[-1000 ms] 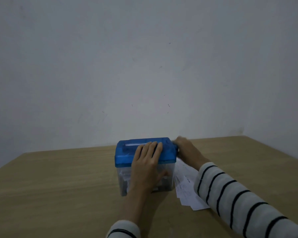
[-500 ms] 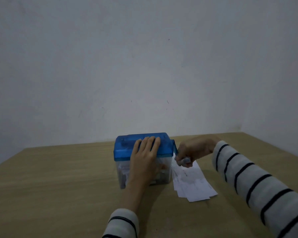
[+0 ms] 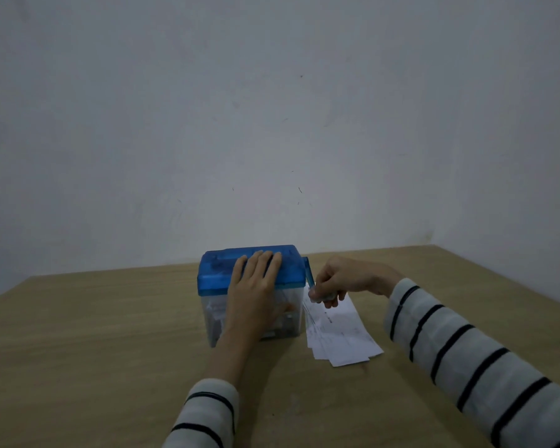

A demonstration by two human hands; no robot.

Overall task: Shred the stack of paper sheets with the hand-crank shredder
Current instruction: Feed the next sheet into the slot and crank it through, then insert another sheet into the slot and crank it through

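Shreds already lay inside the shredder [image 3: 252,292]; a paper stack [image 3: 338,334] waited just right of it. Left hand [image 3: 256,295] pressed flat on the lid, grip released; right hand [image 3: 340,279] clenched around the crank handle [image 3: 320,297].

The shredder [image 3: 251,292] stands near the middle of the table [image 3: 94,334], a little toward the far side. The left hand [image 3: 256,292] lies flat over its blue lid and front, so that side is blocked. The right hand [image 3: 337,281] grips the crank [image 3: 311,279] just beside the box on the right. The paper sheets [image 3: 337,334] lie flat on the table, touching the right side of the box and under that hand. Both striped sleeves [image 3: 466,354] reach in from the near edge. The wall [image 3: 272,124] stands close behind the box, with a thin strip of table between. Wide bare wood lies to the left of the box and past the papers on the right.
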